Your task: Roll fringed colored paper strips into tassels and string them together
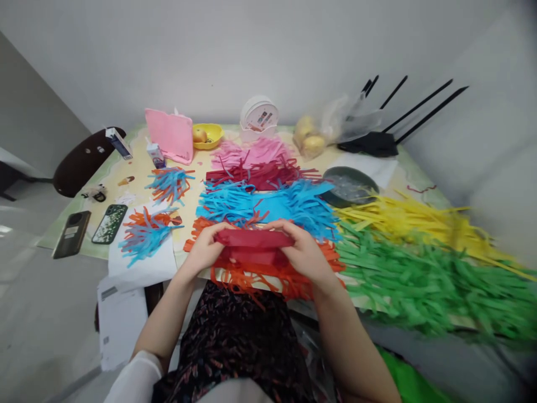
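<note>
My left hand (204, 249) and my right hand (305, 253) together grip a folded piece of dark red paper (254, 245), one hand at each end, fingers curled over its top edge. The paper is held just above an orange fringed paper strip (274, 277) at the table's near edge. Behind it lies a blue fringed strip (268, 206), then a dark red fringed strip (262, 174) and a pink one (251, 151).
Green fringed paper (423, 280) and yellow strips (419, 221) cover the right side. Two phones (109, 223) lie at the left, with small blue-orange fringe bundles (146, 226). A pink tablet case (170, 134), yellow bowl (207, 134), white tub (259, 116), dark plate (350, 186) and bagged fruit (312, 140) stand farther back.
</note>
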{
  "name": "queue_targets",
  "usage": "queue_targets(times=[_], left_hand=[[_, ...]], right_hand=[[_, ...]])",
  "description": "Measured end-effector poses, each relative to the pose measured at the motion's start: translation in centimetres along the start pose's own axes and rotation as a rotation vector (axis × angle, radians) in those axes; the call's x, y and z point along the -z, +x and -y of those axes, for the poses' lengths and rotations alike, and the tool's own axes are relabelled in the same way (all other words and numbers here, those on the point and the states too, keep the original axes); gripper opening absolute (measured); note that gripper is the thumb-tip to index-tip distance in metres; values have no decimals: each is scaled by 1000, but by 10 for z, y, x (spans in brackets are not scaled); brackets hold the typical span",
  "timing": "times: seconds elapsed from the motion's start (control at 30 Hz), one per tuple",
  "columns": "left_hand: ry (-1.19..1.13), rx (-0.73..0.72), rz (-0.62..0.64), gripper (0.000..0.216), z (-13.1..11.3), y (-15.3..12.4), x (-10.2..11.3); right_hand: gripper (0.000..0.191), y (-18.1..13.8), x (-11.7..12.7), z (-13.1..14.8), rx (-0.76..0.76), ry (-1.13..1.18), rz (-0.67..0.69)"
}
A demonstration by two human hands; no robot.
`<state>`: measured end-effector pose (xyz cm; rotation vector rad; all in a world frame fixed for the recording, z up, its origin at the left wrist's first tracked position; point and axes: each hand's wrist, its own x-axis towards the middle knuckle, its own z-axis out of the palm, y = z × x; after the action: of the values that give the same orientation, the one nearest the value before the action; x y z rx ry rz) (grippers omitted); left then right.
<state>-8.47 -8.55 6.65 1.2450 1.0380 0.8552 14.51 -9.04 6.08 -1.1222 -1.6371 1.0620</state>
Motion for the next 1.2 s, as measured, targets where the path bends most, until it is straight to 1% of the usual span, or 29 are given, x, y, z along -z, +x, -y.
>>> queue_targets(times=[0.07,0.1,0.13,0.23,0.3,0.4,0.47,0.53,0.6,0.63,0.67,0.7,0.73,0.77,0.8,0.83,0.87,0.93,1.0,1.03,1.1,1.13,1.17,1.2], left_hand=[[-114,26,-9,48,0,0,0],[-153,28,-10,50,1,-1,1],[-186,35,-1,47,1,-1,2],[-275,102,74,24,2,-3,7],[-325,127,116,12,3,-3,9],[-368,78,150,12,4,-3,10],[-354,26,188,14,1,-3,14],[-245,-42,261,12,-4,-4,22],[-95,-98,403,7,-14,-6,31],[-40,-117,476,19,-19,-7,35],[-1,-124,525,35,-25,-7,37],[33,-123,535,50,-30,-6,38],[80,-121,506,58,-34,-5,37],[151,-119,456,56,-37,-2,35],[242,-106,415,47,-40,0,32],[330,-83,399,35,-42,3,29],[402,-61,407,27,-43,5,26],[480,-41,435,29,-43,8,22],[536,-58,413,28,-42,9,20],[573,-77,389,27,-42,9,19],[639,-112,360,25,-40,9,17],[658,-127,354,25,-39,8,17],[666,-140,345,25,-39,8,16],[664,-147,332,24,-38,7,15]], right_hand=[[45,-1,1,-2,6,40,15],[46,-2,2,-2,18,54,26],[45,-3,3,-3,34,62,34],[37,-6,6,-2,102,50,23],[36,-7,6,0,140,30,6],[38,-8,6,3,204,1,5],[43,-9,7,6,267,-40,13],[47,-9,10,9,323,-108,24],[50,-8,13,12,375,-180,40],[50,-8,15,13,402,-214,52],[51,-8,16,14,429,-246,67],[51,-8,17,14,458,-277,83],[51,-8,18,14,486,-305,97],[51,-7,19,14,509,-333,109],[50,-7,20,15,529,-363,124],[49,-7,22,15,549,-389,142],[47,-7,24,16,561,-416,173],[47,-5,32,21,533,-466,273],[51,-1,41,27,440,-478,380],[57,1,45,29,382,-460,410],[73,6,47,32,275,-390,400],[72,9,44,32,228,-357,378],[63,11,40,30,185,-335,359],[47,12,34,27,145,-326,349]])
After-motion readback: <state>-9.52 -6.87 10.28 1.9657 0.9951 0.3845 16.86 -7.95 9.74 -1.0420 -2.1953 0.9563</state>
